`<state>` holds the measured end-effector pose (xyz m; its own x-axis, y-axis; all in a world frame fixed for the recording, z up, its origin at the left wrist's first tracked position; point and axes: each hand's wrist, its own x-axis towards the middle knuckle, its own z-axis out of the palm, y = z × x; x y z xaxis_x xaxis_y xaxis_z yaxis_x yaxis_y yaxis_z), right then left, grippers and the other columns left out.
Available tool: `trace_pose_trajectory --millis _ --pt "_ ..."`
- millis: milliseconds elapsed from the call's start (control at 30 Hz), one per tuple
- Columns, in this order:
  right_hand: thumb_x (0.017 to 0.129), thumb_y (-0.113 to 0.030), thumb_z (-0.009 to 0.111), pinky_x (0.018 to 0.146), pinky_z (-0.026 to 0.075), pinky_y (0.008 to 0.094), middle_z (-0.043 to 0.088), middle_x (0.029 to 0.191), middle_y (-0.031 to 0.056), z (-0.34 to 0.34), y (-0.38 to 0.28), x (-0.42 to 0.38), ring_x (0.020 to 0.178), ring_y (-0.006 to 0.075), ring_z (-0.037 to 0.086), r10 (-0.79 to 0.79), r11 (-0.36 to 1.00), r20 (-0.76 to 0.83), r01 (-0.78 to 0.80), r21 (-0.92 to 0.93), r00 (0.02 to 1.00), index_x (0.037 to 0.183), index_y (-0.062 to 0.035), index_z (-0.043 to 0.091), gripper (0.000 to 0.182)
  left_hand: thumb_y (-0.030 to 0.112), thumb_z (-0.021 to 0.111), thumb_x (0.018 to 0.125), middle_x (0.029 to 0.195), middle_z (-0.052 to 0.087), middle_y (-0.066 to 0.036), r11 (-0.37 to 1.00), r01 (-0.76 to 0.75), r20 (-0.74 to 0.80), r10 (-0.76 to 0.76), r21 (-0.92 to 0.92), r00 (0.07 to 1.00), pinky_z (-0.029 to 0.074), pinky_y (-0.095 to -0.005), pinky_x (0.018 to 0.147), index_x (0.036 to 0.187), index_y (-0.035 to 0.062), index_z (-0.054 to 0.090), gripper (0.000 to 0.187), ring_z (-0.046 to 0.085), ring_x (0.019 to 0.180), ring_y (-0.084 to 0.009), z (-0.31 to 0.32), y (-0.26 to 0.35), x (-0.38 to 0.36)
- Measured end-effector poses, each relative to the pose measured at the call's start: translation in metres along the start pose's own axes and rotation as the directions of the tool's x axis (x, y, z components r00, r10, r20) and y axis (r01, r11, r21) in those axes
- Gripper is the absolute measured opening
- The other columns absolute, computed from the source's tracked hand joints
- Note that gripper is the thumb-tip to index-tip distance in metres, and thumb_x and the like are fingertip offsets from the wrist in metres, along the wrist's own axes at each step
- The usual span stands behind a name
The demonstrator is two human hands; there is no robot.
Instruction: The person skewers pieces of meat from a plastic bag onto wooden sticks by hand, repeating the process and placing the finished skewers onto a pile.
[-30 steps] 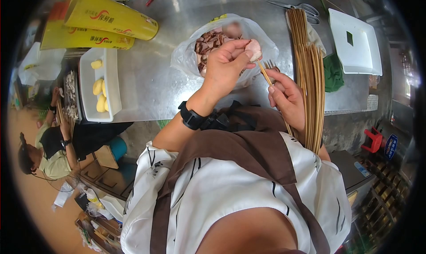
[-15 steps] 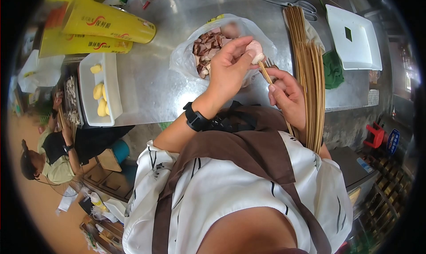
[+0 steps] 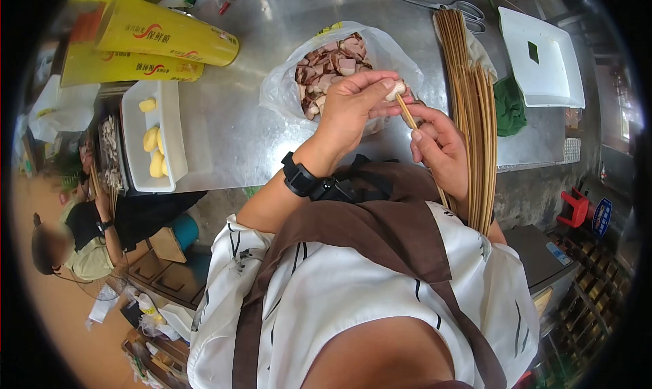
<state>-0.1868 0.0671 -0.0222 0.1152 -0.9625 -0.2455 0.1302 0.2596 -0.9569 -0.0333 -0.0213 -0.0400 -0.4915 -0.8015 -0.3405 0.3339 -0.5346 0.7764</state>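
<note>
My left hand [image 3: 353, 104], with a black watch on the wrist, is closed in a pinch on a pale pink-white piece of meat [image 3: 394, 91]. The tip of a bamboo skewer [image 3: 405, 109] meets this piece; how deep it goes in is hidden. My right hand [image 3: 440, 141] is closed around the skewer, whose lower end runs down towards my apron. Under and beyond my left hand lies an open clear plastic bag [image 3: 275, 90] of sliced meat [image 3: 333, 60], brown and pink. A long bundle of bamboo skewers [image 3: 468, 104] lies right of my right hand.
At left stand a white tray [image 3: 178, 144] with yellow pieces and large yellow cling-film rolls [image 3: 166, 32]. Scissors [image 3: 468, 10], a green cloth [image 3: 509, 107] and a white tray [image 3: 543, 70] are at right. Another person [image 3: 85, 243] works at far left, holding sticks.
The meat piece in my left hand has gone from a flat, raised slice to a bunched shape at the skewer tip. My right hand has barely moved.
</note>
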Motion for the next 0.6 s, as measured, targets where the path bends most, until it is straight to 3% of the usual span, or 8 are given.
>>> trace_pose_trajectory --millis 267,333,533,600 --pt "0.088 -0.003 0.042 0.060 0.036 0.0208 0.047 0.065 0.0001 0.001 0.000 0.000 0.061 0.0064 0.043 0.014 0.999 -0.014 -0.013 0.039 1.000 0.119 -0.0015 0.038 0.032 0.012 0.054 0.087 0.100 0.061 -0.013 0.999 0.043 0.007 -0.042 -0.013 0.999 0.051 -0.0336 0.080 0.108 -0.0011 0.056 0.025 0.060 0.094 -0.0232 0.007 -0.001 -0.004" --pt "0.089 -0.010 0.046 0.047 0.028 0.0153 0.050 0.066 -0.0007 0.002 0.005 0.000 0.054 0.0026 0.041 -0.020 0.997 -0.072 0.025 0.076 0.997 0.113 -0.0058 0.040 0.025 0.012 0.054 0.087 0.101 0.061 -0.013 0.998 0.063 0.005 -0.063 -0.022 0.998 0.050 -0.0338 0.080 0.108 -0.0011 0.056 0.025 0.060 0.095 -0.0230 0.008 -0.002 -0.006" --pt "0.088 -0.008 0.047 0.045 0.028 0.0153 0.051 0.067 0.0008 0.001 0.005 0.001 0.055 0.0030 0.042 -0.015 0.995 -0.085 0.023 0.094 0.996 0.104 -0.0070 0.039 0.017 0.012 0.052 0.088 0.106 0.059 -0.014 0.996 0.085 0.054 -0.083 -0.028 0.995 0.048 -0.0350 0.084 0.114 -0.0020 0.051 0.030 0.059 0.098 -0.0240 0.011 -0.003 -0.008" --pt "0.088 -0.006 0.047 0.048 0.030 0.0172 0.051 0.065 0.0013 0.000 0.002 0.001 0.055 0.0045 0.043 0.017 0.996 -0.090 -0.009 0.089 0.996 0.103 -0.0059 0.038 0.017 0.009 0.054 0.087 0.107 0.057 -0.018 0.981 0.019 0.026 -0.014 -0.192 1.000 0.050 -0.0343 0.083 0.115 -0.0043 0.049 0.031 0.060 0.095 -0.0243 0.011 -0.005 -0.007"
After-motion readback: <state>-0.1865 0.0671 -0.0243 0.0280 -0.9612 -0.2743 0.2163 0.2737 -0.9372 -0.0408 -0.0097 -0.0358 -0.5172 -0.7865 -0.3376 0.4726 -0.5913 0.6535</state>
